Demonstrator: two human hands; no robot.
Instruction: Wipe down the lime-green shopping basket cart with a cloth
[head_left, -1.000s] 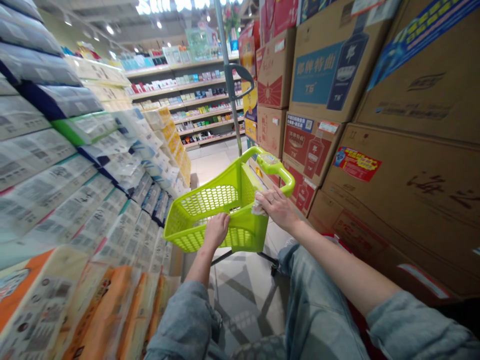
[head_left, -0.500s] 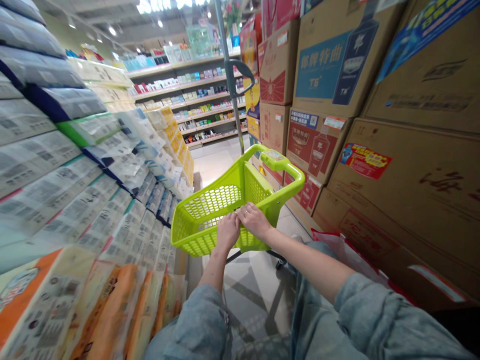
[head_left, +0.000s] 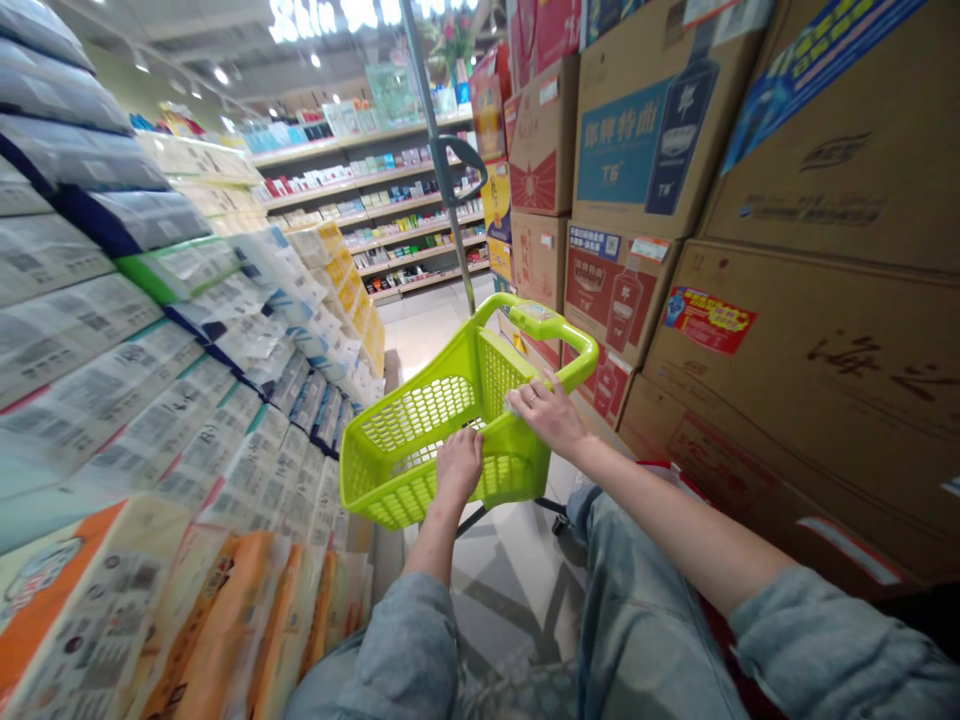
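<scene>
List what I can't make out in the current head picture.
All in the head view:
White crumpled wipe-like material: mostly covered by the right hand; exact nature unclear.
Palm of the left hand: hidden behind its own back, at the rim of the lime-green perforated plastic shopping cart.
Print on white plastic-wrapped packs: blurred.
Small multicoloured shelf packages: too small to identify.
White glowing sign: cut by the top edge.

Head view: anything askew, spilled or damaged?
Nothing looks spilled or damaged. The green cart stands slantwise to the aisle rather than in line, handle toward the boxes; the right hand holds a white scrap against the rim.
</scene>
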